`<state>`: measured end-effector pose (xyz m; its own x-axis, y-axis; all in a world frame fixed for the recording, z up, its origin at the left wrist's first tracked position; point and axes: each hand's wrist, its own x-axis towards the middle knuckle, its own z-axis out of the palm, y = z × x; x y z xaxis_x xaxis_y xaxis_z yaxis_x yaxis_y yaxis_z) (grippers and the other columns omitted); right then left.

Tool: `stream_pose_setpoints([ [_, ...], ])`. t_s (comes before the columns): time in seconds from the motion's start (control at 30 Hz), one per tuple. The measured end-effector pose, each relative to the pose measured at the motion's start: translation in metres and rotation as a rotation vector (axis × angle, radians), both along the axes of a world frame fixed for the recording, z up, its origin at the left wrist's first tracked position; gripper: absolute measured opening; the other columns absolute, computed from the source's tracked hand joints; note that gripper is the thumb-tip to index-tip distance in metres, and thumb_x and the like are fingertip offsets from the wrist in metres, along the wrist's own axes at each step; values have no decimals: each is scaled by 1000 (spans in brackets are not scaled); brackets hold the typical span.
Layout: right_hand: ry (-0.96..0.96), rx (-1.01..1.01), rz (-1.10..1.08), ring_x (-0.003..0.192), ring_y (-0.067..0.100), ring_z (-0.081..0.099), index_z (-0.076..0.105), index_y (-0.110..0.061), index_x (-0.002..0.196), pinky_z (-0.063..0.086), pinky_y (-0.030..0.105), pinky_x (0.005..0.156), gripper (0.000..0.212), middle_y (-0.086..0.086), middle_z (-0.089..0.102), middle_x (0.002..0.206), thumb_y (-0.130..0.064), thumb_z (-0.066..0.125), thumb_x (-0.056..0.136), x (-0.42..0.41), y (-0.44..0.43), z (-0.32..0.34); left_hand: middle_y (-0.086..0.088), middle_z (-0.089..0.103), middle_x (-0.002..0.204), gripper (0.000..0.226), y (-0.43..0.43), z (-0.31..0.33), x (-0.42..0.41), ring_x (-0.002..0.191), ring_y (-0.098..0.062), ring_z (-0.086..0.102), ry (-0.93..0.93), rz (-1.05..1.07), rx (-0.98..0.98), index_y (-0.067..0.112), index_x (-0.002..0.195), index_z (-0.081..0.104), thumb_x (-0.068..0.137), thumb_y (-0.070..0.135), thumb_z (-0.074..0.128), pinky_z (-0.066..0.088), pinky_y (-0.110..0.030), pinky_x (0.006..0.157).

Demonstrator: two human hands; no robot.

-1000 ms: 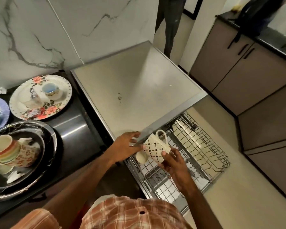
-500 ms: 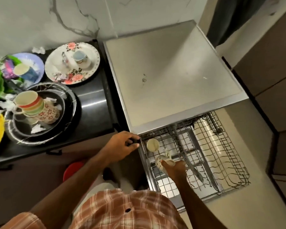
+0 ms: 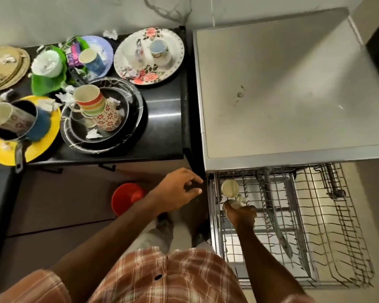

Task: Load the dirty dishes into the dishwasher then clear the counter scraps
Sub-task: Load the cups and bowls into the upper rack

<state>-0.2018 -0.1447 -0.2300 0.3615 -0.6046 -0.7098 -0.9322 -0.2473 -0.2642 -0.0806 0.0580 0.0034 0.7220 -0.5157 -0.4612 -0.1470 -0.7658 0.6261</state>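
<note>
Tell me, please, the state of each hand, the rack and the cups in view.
Rack: pulled out.
Right hand: grips white cup, low in rack.
Left hand: fingers curled beside rack; grip unclear.
Cream cup: set in rack, back left corner.
Striped mug: nested in floral mug, on counter.

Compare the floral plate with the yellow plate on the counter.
The floral plate is white with red flowers; the yellow plate is plain. The floral plate carries a small upright cup, the yellow plate a tipped blue mug. Both sit on the black counter, unloaded.
</note>
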Motion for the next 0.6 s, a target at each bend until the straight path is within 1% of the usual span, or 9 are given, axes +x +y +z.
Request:
stream_pose_setpoints([
  [0.07,-1,-38,77,127,40,51,42,9,145,53,39,98,102,28,44,139,-71,66,85,2,1,-3,9,53,134,33,2,1,0,113,-6,56,5,0,4,30,127,65,95,34,67,53,-23,94],
  [0.13,18,-34,131,127,41,50,40,9,146,53,39,98,104,28,44,139,-71,64,86,5,2,-3,9,51,136,33,3,2,-1,116,-7,55,12,6,2,30,128,64,96,33,67,54,-25,95],
  [0.2,2,13,82,127,45,52,31,10,147,54,44,95,104,29,44,141,-61,74,85,6,2,-3,9,51,137,33,4,1,-2,117,-7,55,18,15,2,30,128,64,96,34,66,54,-25,96],
  [0.27,-33,55,36,123,47,56,29,7,145,54,44,91,97,30,47,139,-50,79,85,7,-1,2,9,50,138,33,5,0,-2,116,-7,55,18,20,-1,31,128,64,96,34,66,53,-24,95],
  [0.33,-34,78,63,120,46,60,34,5,143,55,43,90,87,28,53,137,-46,78,87,4,-7,7,9,51,137,32,6,-1,-1,115,-6,55,11,22,-8,31,128,64,95,34,67,53,-23,94],
  [0.4,-26,36,126,115,42,63,42,1,138,56,43,87,77,24,58,131,-48,75,89,-1,-12,18,7,51,137,32,8,0,0,115,-7,56,4,27,-22,29,127,65,95,33,67,53,-23,94],
  [0.47,-83,-27,175,104,35,67,52,-3,128,58,41,81,60,18,63,122,-48,71,93,-2,-14,37,7,51,136,32,11,0,1,115,-6,55,-1,39,-37,28,127,65,96,32,67,54,-24,94],
  [0.53,-224,-14,203,87,19,66,62,-9,115,58,34,73,36,9,70,110,-42,65,99,2,-11,64,8,51,137,31,15,1,3,117,-6,54,-5,55,-50,28,127,65,96,31,67,53,-26,96],
  [0.6,-383,38,249,69,1,60,66,-15,104,50,17,58,26,-1,71,95,-40,58,103,10,-4,97,8,51,138,31,19,4,6,120,-6,53,-14,70,-70,29,127,64,96,31,66,54,-28,98],
])
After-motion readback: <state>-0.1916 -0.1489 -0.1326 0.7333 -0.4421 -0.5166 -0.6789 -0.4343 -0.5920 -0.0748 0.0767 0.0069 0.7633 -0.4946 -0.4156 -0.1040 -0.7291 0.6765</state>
